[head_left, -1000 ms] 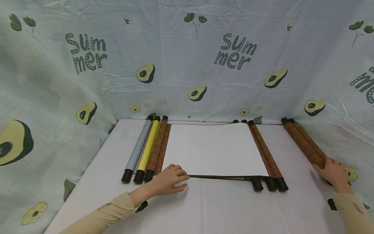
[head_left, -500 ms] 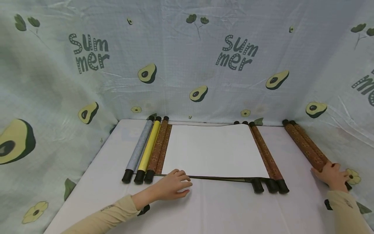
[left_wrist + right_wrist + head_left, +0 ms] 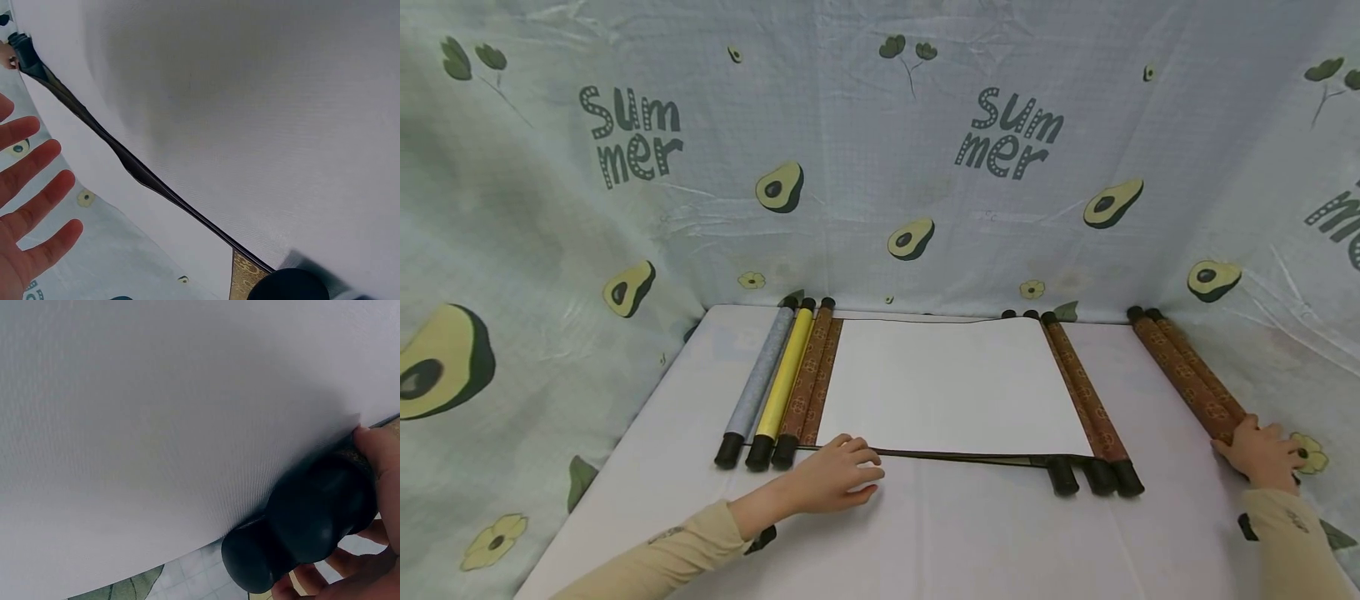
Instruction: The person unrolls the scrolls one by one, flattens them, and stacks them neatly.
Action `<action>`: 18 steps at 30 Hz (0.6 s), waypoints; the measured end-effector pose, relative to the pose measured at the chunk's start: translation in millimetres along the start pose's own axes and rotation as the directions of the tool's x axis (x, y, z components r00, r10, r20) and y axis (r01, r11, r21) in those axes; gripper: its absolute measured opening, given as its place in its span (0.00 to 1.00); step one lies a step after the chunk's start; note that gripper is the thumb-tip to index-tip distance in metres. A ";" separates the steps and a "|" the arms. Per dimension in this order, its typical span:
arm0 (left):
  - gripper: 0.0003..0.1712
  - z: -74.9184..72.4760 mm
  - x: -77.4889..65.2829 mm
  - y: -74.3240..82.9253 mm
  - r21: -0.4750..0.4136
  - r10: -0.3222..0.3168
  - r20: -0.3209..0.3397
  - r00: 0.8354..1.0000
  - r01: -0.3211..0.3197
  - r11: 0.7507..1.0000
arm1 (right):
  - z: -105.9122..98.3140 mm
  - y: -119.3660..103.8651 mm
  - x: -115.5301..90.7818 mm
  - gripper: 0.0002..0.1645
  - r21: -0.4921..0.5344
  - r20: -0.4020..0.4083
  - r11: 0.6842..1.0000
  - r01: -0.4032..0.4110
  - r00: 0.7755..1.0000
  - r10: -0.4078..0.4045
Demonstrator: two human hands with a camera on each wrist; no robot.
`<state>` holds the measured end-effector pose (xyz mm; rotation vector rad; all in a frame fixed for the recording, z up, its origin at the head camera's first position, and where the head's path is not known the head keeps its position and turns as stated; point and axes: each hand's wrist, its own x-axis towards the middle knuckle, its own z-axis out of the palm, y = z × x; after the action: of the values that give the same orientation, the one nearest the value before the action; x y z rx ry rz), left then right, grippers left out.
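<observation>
On the right, a rolled brown patterned scroll (image 3: 1183,371) with two rods and black end knobs (image 3: 306,512) lies along the table's edge. My right hand (image 3: 1262,454) grips its near end, thumb on the inner side and fingers round the outer side in the right wrist view. A white sheet (image 3: 955,383) lies spread flat mid-table between brown patterned rods. My left hand (image 3: 831,479) is at the sheet's near edge, fingers spread and holding nothing; the left wrist view shows the same fingers (image 3: 47,203) apart from the sheet.
Left of the sheet lie a yellow roll (image 3: 786,379), a grey-blue roll (image 3: 760,375) and a brown roll (image 3: 805,375). Another black knob (image 3: 762,540) shows behind my left forearm. A patterned cloth (image 3: 850,125) closes off the back and sides.
My left hand has drawn slightly back towards me from the sheet's edge. My right hand keeps its grip on the brown scroll with a slight shift. The rolls have hardly moved.
</observation>
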<state>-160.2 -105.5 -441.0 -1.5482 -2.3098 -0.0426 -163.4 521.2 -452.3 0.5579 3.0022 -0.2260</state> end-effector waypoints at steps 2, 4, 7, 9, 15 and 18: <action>0.08 0.4 0.5 0.1 0.000 0.000 0.003 1.000 0.000 1.000 | 0.2 -0.1 1.4 0.54 -0.021 0.025 1.000 -0.019 0.999 0.019; 0.07 0.6 0.8 0.2 0.000 0.000 0.003 1.000 0.000 1.000 | 0.3 -0.9 2.8 0.58 -0.027 0.055 0.999 -0.043 0.997 0.044; 0.08 0.5 1.0 0.1 -0.002 -0.001 0.004 1.000 0.001 1.000 | 0.4 -2.5 4.8 0.62 -0.005 0.077 0.998 -0.069 0.995 0.069; 0.07 0.5 1.0 -0.1 -0.005 0.000 0.004 1.000 0.000 1.000 | 0.9 -3.5 5.9 0.64 0.016 0.074 0.996 -0.084 0.994 0.082; 0.08 0.7 0.8 -0.2 0.006 0.007 0.002 1.000 -0.007 1.000 | 2.6 -9.4 5.6 0.69 0.055 0.029 0.993 -0.100 0.995 0.099; 0.08 0.1 0.3 -0.1 0.016 0.005 0.004 1.000 -0.005 1.000 | 3.8 -13.5 3.7 0.66 0.078 -0.003 0.992 -0.097 0.995 0.097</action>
<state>-160.3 -105.2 -441.1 -1.5478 -2.3034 -0.0189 -171.5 509.4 -454.7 0.7108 2.9731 -0.3360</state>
